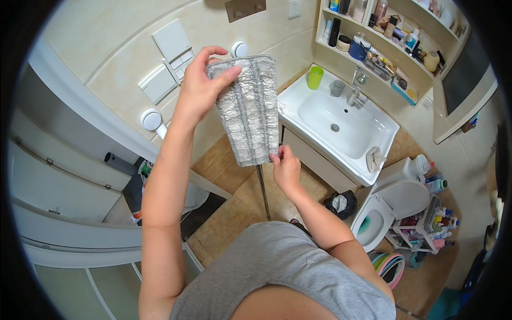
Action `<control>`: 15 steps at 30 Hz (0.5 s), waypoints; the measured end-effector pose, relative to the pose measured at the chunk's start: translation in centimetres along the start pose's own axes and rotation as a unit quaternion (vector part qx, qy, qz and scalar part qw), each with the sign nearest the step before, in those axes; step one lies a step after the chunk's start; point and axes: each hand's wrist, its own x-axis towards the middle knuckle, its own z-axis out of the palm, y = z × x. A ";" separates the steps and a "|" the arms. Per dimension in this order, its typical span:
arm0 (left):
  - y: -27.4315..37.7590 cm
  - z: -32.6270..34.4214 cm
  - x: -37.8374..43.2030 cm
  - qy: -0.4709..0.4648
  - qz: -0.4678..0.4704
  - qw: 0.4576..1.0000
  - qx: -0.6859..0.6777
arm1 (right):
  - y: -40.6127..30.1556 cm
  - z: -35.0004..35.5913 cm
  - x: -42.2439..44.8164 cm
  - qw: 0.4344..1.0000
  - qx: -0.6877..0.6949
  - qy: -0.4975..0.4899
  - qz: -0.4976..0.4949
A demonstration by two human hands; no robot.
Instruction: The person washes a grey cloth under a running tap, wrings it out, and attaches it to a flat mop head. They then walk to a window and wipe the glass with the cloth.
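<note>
A flat mop head with a silvery-grey fabric pad (pixel 252 112) is raised in front of me, its pad side facing the camera. My left hand (pixel 212 80) grips the pad's upper left corner, thumb on the fabric and fingers around the edge. At the lower right corner, my right hand (pixel 286 166) pinches the pad's edge between thumb and fingers. A thin metal mop pole (pixel 263 192) runs from behind the pad down toward my body. The back of the mop head is hidden.
A white washbasin (pixel 340 120) with a green cup (pixel 315 77) stands at the right, below crowded shelves (pixel 356 22). Beyond it are a black-lined bin (pixel 341 204), an open toilet (pixel 372 224) and a bottle rack (pixel 420 232). A white door frame (pixel 104 104) borders the left.
</note>
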 end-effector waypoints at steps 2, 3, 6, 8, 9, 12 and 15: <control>0.9 -0.2 1.1 -0.003 -0.033 0.991 0.127 | 0.5 0.4 0.4 0.995 0.083 -0.018 0.053; 1.1 -0.2 1.4 -0.006 -0.051 0.980 0.192 | 1.2 1.1 0.5 0.986 0.148 -0.022 0.077; 0.0 -0.4 1.6 0.014 0.001 0.987 0.162 | 2.6 1.9 -0.3 0.891 0.375 -0.059 0.250; 0.0 -1.0 2.1 -0.012 -0.010 0.989 0.149 | 2.8 2.3 -0.9 0.827 0.470 -0.066 0.300; 0.4 -1.0 2.3 -0.026 -0.002 0.982 0.189 | 2.7 2.6 -1.2 0.824 0.487 -0.058 0.283; 1.5 -1.7 3.4 -0.069 0.048 0.941 0.329 | 3.2 3.7 -1.0 0.822 0.502 -0.046 0.264; 4.2 -0.7 5.3 -0.144 -0.002 0.872 0.467 | 3.8 4.4 -0.3 0.822 0.493 -0.041 0.282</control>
